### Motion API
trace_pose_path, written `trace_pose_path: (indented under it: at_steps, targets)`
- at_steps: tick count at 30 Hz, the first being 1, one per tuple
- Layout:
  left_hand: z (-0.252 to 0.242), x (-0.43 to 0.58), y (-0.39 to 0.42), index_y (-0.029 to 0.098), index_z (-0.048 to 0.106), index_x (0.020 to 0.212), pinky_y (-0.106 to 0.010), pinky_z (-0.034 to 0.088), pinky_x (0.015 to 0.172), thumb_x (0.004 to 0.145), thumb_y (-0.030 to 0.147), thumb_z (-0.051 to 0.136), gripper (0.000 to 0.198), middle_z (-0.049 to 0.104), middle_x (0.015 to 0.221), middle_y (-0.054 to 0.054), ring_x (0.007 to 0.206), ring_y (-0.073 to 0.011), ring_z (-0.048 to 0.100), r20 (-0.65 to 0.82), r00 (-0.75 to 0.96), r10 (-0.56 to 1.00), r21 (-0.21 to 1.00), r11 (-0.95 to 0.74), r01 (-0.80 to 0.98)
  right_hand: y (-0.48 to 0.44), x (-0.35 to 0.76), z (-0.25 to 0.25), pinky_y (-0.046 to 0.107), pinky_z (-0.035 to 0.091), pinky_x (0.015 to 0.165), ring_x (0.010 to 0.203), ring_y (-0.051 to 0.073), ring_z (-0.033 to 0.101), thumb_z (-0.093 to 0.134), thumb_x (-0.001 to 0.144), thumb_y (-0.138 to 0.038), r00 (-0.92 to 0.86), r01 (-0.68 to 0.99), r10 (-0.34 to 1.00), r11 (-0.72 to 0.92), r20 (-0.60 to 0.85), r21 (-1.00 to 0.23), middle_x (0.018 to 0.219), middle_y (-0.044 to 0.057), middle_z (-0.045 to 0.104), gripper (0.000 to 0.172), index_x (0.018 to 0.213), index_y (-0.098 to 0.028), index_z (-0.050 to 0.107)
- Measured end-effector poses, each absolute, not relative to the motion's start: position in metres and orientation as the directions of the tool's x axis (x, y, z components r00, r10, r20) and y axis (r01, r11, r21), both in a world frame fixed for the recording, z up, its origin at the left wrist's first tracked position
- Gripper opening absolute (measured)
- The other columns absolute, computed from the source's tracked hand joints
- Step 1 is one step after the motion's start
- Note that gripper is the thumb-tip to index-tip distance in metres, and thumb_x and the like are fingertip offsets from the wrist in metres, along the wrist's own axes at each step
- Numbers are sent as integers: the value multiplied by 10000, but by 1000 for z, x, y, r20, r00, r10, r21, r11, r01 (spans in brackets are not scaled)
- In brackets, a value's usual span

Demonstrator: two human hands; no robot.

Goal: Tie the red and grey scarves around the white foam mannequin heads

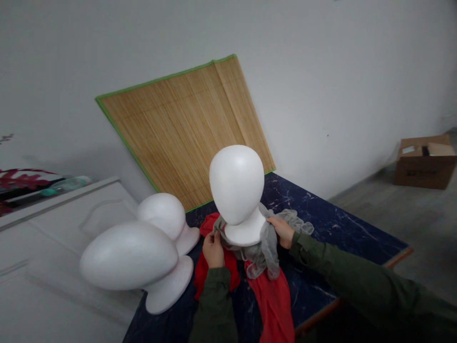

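Observation:
A white, featureless mannequin head point(237, 183) stands upright on the table in front of me. Around its base lies a sheer grey scarf point(268, 247) with ruffled ends. My left hand point(213, 250) pinches the scarf at the left side of the base. On the other side, my right hand point(282, 231) grips the same scarf close to the neck. Beneath the grey fabric is a red cloth point(273, 302), which spreads to the left and hangs toward the front edge. Part of each cloth is hidden by the head's base and my hands.
Two more white mannequin heads point(128, 255) stand at the left of the dark blue marbled table point(314, 209). A bamboo mat point(182, 128) with green edging leans on the wall behind. A white cabinet point(71, 257) is at left; a cardboard box point(424, 166) sits on the floor at far right.

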State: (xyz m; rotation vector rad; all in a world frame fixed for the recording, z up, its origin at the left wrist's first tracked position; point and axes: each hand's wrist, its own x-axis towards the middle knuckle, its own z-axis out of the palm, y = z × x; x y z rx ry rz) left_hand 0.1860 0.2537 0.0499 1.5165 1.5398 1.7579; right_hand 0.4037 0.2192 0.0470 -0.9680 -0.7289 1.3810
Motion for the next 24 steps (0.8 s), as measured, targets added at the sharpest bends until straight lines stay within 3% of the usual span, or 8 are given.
trace_pose_path:
  at_steps: [3, 6, 9, 12, 14, 17, 21, 24]
  targets:
    - [46, 175, 263, 117, 537, 910, -398, 445, 776, 676, 321, 566, 312, 597, 882, -106, 814, -203, 576, 465, -457, 758, 879, -334, 340, 216, 401, 48, 306, 481, 641, 657, 187, 611, 483, 711, -307, 53, -504, 978, -146, -200, -852, 625, 28, 616, 154, 765, -177, 545]
    - [53, 179, 253, 147, 511, 1011, -386, 402, 881, 691, 337, 544, 373, 563, 1045, -111, 975, -204, 538, 526, -426, 736, 846, -405, 346, 213, 398, 50, 314, 484, 661, 644, 183, 614, 477, 724, -287, -14, -530, 971, -210, -240, -822, 617, 26, 617, 146, 784, -177, 552]
    - [69, 190, 233, 145, 485, 1115, -375, 377, 927, 745, 416, 445, 460, 538, 1145, -119, 1068, -217, 501, 627, -100, 772, 758, -576, 306, 210, 397, 49, 321, 483, 677, 636, 184, 616, 482, 731, -276, -89, -550, 960, -268, -264, -791, 612, 28, 620, 147, 789, -168, 563]
    - [82, 200, 216, 120, 410, 1208, -404, 365, 939, 642, 416, 602, 667, 512, 1197, -148, 1104, -263, 480, 603, 190, 775, 665, -619, 417, 209, 398, 44, 350, 477, 714, 659, 197, 621, 507, 720, -280, -141, -520, 967, -255, -212, -816, 648, 39, 637, 169, 809, -159, 584]
    - [87, 203, 211, 118, 453, 1171, -408, 375, 927, 586, 384, 671, 678, 544, 1155, -153, 1077, -280, 502, 551, 170, 817, 614, -535, 580, 207, 399, 41, 362, 464, 766, 709, 201, 623, 541, 697, -283, -171, -468, 977, -191, -124, -863, 712, 45, 653, 191, 834, -162, 598]
    - [91, 204, 212, 122, 562, 1033, -402, 384, 917, 613, 417, 648, 521, 604, 1056, -158, 1033, -290, 537, 516, 52, 855, 581, -393, 712, 205, 400, 39, 363, 433, 846, 794, 197, 616, 603, 651, -291, -232, -362, 970, -154, -71, -919, 805, 45, 662, 237, 856, -171, 606]
    - [94, 198, 210, 142, 598, 961, -399, 369, 939, 591, 445, 649, 481, 624, 1026, -148, 1051, -299, 526, 585, -99, 805, 597, -345, 724, 205, 404, 42, 385, 432, 849, 793, 202, 617, 660, 602, -320, -358, -256, 923, -242, -141, -936, 783, 43, 661, 287, 834, -162, 605]
    - [89, 184, 184, 163, 616, 933, -437, 270, 1016, 551, 452, 660, 482, 636, 1009, -125, 1112, -319, 473, 642, -193, 742, 598, -328, 731, 207, 409, 41, 395, 435, 848, 784, 200, 619, 654, 602, -318, -347, -238, 933, -188, -98, -953, 780, 30, 663, 287, 843, -170, 609]
